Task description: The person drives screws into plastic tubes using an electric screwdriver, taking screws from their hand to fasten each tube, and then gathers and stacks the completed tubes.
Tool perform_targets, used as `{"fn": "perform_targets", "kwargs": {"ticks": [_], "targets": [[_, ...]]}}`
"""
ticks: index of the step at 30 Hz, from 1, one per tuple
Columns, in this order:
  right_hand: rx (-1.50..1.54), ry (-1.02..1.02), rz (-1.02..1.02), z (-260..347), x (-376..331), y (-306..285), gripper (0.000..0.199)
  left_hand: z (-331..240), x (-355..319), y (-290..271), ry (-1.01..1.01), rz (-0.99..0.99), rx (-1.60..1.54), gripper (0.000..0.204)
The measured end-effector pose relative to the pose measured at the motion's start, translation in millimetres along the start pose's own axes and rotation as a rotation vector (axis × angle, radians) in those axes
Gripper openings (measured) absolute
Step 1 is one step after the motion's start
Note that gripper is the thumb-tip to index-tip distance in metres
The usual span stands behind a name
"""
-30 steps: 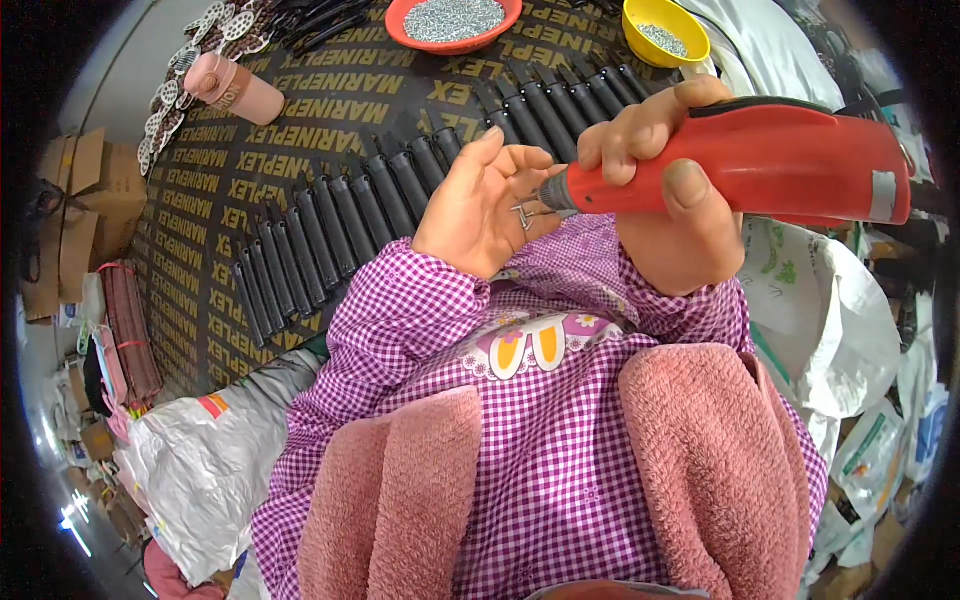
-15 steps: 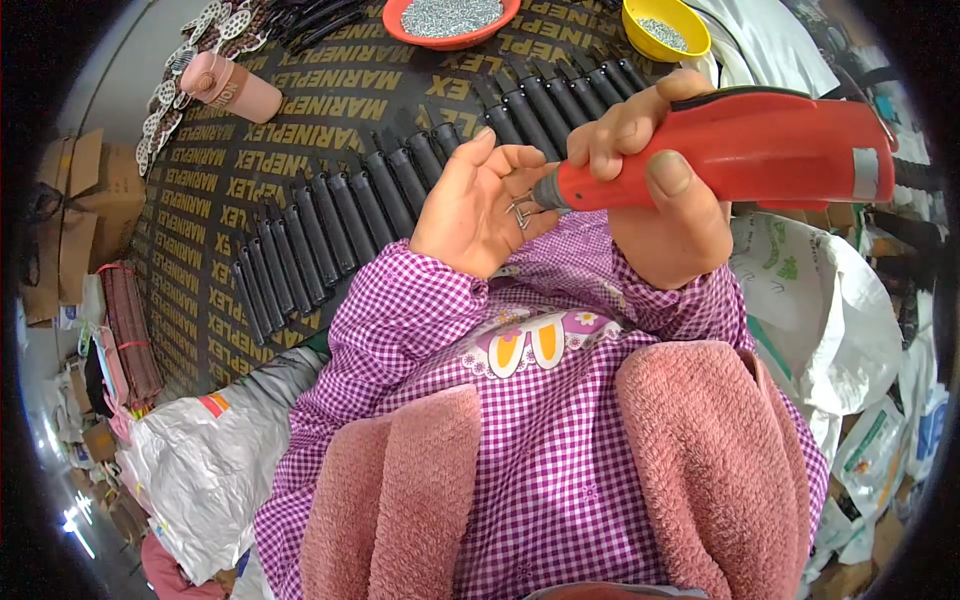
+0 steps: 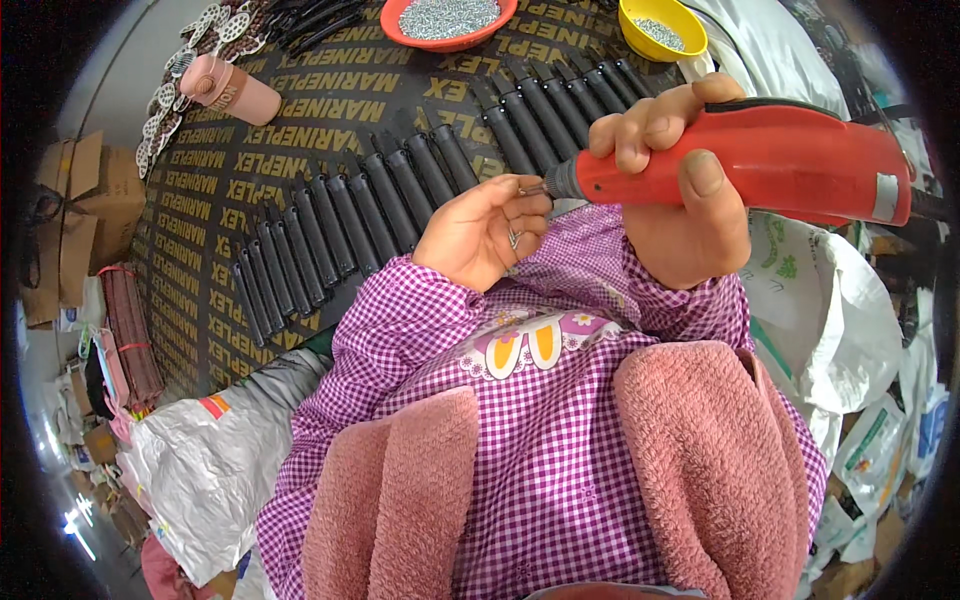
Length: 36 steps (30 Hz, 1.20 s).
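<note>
A: How are the left hand's [image 3: 488, 228] fingers?
B: Curled nearly closed, thumb and index tips together at the nose of the red power driver [image 3: 770, 165]. Silver screws [image 3: 515, 239] sit inside the curl; I can't tell how many.
A: And the right hand [image 3: 682, 185]?
B: Its fingers are wrapped around the driver's body.
A: Beyond the fingers?
B: A row of black tubes [image 3: 380, 217], just past the left fingertips. Farther out, 2 bowls: a red bowl [image 3: 448, 45] and a yellow bowl [image 3: 633, 32].
</note>
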State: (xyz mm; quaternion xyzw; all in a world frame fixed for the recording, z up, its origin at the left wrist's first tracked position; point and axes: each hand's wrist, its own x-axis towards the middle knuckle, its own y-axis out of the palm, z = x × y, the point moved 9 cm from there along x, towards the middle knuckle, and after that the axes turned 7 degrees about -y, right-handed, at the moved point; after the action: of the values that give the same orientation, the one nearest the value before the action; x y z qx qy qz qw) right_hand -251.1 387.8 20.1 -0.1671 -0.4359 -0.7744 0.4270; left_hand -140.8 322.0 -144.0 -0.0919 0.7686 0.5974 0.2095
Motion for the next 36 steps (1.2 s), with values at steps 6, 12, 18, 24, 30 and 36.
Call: {"fn": "perform_targets", "kwargs": {"ticks": [6, 12, 18, 24, 30, 36], "targets": [[-0.017, -0.003, 0.011, 1.5, 0.6, 0.8, 0.047, -1.9, -1.5, 2.9, 0.041, 0.062, -0.016, 0.021], [-0.017, -0.005, 0.041, 3.7, 0.1, 4.3, 0.047, -1.1, -3.1, 2.9, 0.053, 0.033, -0.016, 0.02], [0.007, 0.024, 0.027, 0.1, -1.0, 4.4, 0.048, -2.8, -5.3, 0.6, 0.044, -0.023, 0.031, 0.02], [-0.026, 0.062, 0.021, -5.3, 0.1, 9.6, 0.048, -5.5, -9.7, -3.8, 0.078, -0.103, 0.17, 0.02], [-0.025, 0.094, 0.001, -23.8, 7.1, 10.8, 0.046, -46.0, -32.4, -20.1, 0.379, -0.577, 0.792, 0.028], [-0.177, 0.065, -0.027, -48.7, 19.2, 6.6, 0.043, -78.3, -44.2, 12.1, 0.726, -0.802, 1.675, 0.025]]}}
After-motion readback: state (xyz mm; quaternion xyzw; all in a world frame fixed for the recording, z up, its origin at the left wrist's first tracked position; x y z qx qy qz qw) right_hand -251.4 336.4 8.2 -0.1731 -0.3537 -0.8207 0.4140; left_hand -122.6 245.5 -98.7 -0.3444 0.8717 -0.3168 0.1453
